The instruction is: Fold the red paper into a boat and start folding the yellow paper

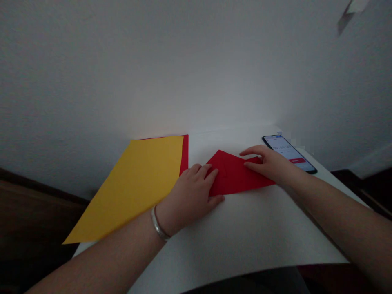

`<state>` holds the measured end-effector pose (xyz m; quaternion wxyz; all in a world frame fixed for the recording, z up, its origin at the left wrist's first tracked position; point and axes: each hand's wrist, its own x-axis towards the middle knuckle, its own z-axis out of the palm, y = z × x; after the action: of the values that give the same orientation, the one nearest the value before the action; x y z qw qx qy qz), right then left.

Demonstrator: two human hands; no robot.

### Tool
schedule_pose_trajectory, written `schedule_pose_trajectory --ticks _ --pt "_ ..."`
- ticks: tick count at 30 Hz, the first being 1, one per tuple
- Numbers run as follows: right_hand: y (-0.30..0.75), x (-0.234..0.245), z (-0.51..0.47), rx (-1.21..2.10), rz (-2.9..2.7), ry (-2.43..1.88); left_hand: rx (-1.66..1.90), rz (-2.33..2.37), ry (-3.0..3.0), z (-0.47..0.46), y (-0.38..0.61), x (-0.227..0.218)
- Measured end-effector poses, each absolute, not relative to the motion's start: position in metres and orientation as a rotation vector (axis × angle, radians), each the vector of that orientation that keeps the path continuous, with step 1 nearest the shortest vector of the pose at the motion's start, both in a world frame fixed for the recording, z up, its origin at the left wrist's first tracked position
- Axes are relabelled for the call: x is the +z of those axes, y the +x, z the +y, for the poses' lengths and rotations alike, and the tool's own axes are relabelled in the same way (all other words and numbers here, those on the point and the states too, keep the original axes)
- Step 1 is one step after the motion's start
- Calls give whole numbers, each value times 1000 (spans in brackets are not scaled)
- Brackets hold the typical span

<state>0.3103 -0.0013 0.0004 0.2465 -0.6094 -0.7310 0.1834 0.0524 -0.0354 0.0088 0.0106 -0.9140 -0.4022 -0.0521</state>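
Observation:
A folded piece of red paper (228,173) lies on the white table, its far edge rising to a point. My left hand (196,190) rests on the paper's left end with its fingers spread, the thumb by the near edge. A silver bangle circles that wrist. Over the right end is my right hand (266,163), thumb and index finger apart near a corner of the paper. Whether its other fingers touch the paper is hidden.
Left of the hands, a yellow sheet (137,175) lies over a red sheet (185,155) and juts past the table's left edge. A phone (290,153) showing a timer lies at the right. The white table (245,232) stands against a pale wall (196,65).

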Motion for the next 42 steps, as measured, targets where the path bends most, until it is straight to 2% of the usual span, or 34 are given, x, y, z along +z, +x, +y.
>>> schedule_pose_trajectory --ticks 4,11,18,21,25,28,33,42 --pt "315 -2 -4 613 -1998 -1642 -182 -1241 -2857 -34 52 6" --pt "313 3 -3 1183 -1507 -1632 -207 -1238 -2857 -32 52 4" --pt "308 11 -7 1387 -1286 -1588 -224 -1175 -2827 -29 53 6" --pt "313 6 -3 1243 -1438 -1653 -157 -1118 -2800 -26 54 7" --pt "320 4 1 555 -1919 -1794 -126 -1072 -2778 -23 54 6" --pt "317 11 -4 226 -2195 -1551 -165 -1068 -2782 -21 54 4" --pt "299 18 -17 274 -2633 -1123 -207 -1091 -2795 -15 54 5" --pt "281 11 -16 -102 -2839 -1062 -132 -1139 -2805 -13 52 13"
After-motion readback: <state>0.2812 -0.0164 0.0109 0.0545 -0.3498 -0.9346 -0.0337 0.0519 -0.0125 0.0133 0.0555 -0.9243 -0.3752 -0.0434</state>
